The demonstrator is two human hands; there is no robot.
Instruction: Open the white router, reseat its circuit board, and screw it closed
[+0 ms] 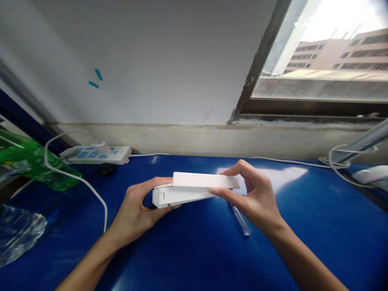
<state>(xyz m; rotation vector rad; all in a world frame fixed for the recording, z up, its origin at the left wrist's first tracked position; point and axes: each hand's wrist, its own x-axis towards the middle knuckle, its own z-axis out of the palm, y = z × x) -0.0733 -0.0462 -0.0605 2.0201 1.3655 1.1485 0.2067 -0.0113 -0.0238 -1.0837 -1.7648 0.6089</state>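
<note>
In the head view, my left hand (142,206) grips the left end of a white plastic housing (182,197), thumb on top and fingers underneath. A row of small dark slots and a square notch show at that end. My right hand (253,188) pinches a white rectangular piece (203,180) between thumb and fingers. This piece lies along the housing's upper edge, at a slight angle to it; I cannot tell whether the two are joined. Below my right hand, a clear-handled slender tool (241,221) lies on the blue table (188,254), partly hidden.
A power strip (123,155) with a plugged-in white adapter stands by the wall, near a black object (105,169). Green (33,165) and clear (21,230) plastic bottles lie at left. A white cable (91,190) crosses the table's left side; coiled cable (333,161) surrounds a pole at right.
</note>
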